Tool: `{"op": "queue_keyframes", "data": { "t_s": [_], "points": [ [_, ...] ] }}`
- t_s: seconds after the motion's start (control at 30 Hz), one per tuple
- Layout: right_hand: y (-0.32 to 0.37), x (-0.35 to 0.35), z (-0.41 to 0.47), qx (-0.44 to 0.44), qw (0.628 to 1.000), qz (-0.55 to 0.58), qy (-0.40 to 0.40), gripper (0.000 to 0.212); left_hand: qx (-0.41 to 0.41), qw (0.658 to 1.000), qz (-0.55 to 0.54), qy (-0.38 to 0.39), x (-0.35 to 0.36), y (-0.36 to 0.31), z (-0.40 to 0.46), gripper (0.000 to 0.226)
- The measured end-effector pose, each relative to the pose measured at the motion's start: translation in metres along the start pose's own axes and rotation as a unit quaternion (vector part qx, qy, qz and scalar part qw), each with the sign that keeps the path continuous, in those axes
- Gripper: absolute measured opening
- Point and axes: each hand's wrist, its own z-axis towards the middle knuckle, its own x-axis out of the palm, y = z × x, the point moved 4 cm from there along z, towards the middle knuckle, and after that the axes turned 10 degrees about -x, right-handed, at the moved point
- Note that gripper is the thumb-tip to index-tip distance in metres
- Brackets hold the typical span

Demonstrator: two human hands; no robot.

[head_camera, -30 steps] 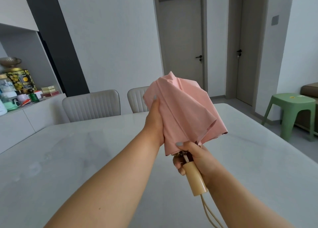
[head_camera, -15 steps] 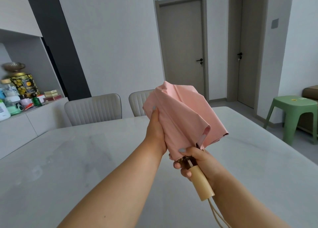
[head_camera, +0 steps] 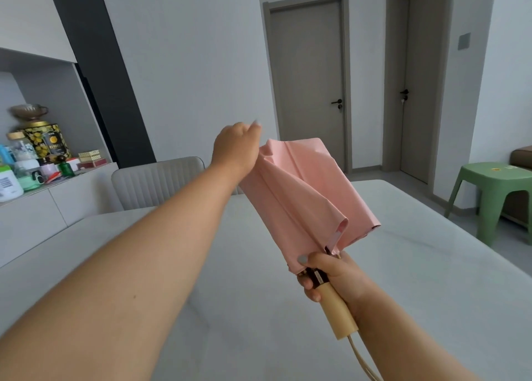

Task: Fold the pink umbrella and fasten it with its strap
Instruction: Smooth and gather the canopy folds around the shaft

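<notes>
The pink umbrella [head_camera: 305, 196] is collapsed, and its loose canopy points up and away from me over the white table [head_camera: 417, 265]. My right hand [head_camera: 334, 277] grips it where the canopy meets the pale wooden handle [head_camera: 341, 316], thumb pressed on the fabric's lower edge. A beige cord [head_camera: 364, 362] hangs from the handle's end. My left hand [head_camera: 234, 150] is at the canopy's far upper-left corner, fingers curled over the fabric and hidden behind the hand. I cannot pick out the strap among the folds.
A grey chair [head_camera: 155, 185] stands at the table's far side. A counter at the left [head_camera: 34, 208] carries jars, tins and bottles. A green plastic stool [head_camera: 495, 190] is at the right, with two closed doors behind.
My left hand has slid up from the middle of the canopy to its far tip. The umbrella leans more to the left, and its folds lie flatter.
</notes>
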Motion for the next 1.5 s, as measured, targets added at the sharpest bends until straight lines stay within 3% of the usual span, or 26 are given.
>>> {"op": "queue_keyframes", "data": {
  "t_s": [0.07, 0.13, 0.2, 0.3, 0.43, 0.57, 0.7, 0.87, 1.17, 1.3, 1.4, 1.5],
  "points": [
    [-0.002, 0.001, 0.000, 0.002, 1.000, -0.005, 0.008, 0.041, -0.005, 0.994, 0.058, 0.089, -0.002, -0.010, 0.004, 0.060],
    [-0.003, 0.002, 0.000, -0.002, 1.000, 0.005, 0.012, 0.041, -0.031, 0.988, 0.081, 0.131, -0.003, -0.009, 0.009, 0.062],
    [-0.002, 0.002, 0.001, -0.010, 1.000, 0.021, 0.010, 0.036, -0.058, 0.985, 0.027, 0.158, -0.006, -0.007, 0.015, 0.057],
    [-0.001, 0.002, 0.002, -0.010, 0.999, 0.037, 0.004, 0.032, -0.096, 0.957, -0.087, 0.260, -0.007, -0.005, 0.016, 0.054],
    [-0.003, 0.002, 0.003, 0.000, 0.999, 0.044, 0.011, 0.036, -0.087, 0.950, -0.043, 0.296, -0.008, -0.001, 0.016, 0.042],
    [-0.003, 0.004, 0.002, 0.000, 0.997, 0.069, 0.027, 0.036, -0.083, 0.949, -0.075, 0.295, -0.015, -0.008, 0.013, 0.023],
    [0.001, 0.004, 0.002, -0.016, 0.995, 0.093, 0.040, 0.047, -0.082, 0.919, -0.222, 0.317, -0.019, -0.012, 0.010, 0.027],
    [-0.002, 0.003, 0.003, -0.009, 0.995, 0.092, 0.049, 0.060, -0.060, 0.945, -0.061, 0.317, -0.018, -0.012, 0.008, 0.042],
    [-0.003, 0.003, 0.005, -0.022, 0.992, 0.107, 0.071, 0.053, -0.058, 0.888, -0.319, 0.325, -0.028, -0.010, 0.013, 0.029],
    [-0.004, -0.001, 0.006, -0.014, 0.992, 0.116, 0.053, 0.058, -0.090, 0.929, -0.213, 0.288, -0.028, -0.007, 0.016, 0.013],
    [-0.004, -0.001, 0.005, -0.006, 0.994, 0.102, 0.044, 0.061, -0.086, 0.959, -0.097, 0.252, -0.024, -0.004, 0.017, 0.024],
    [-0.005, -0.001, 0.004, -0.002, 0.994, 0.101, 0.042, 0.064, -0.074, 0.963, -0.054, 0.254, -0.020, -0.006, 0.012, 0.027]
  ]
}}
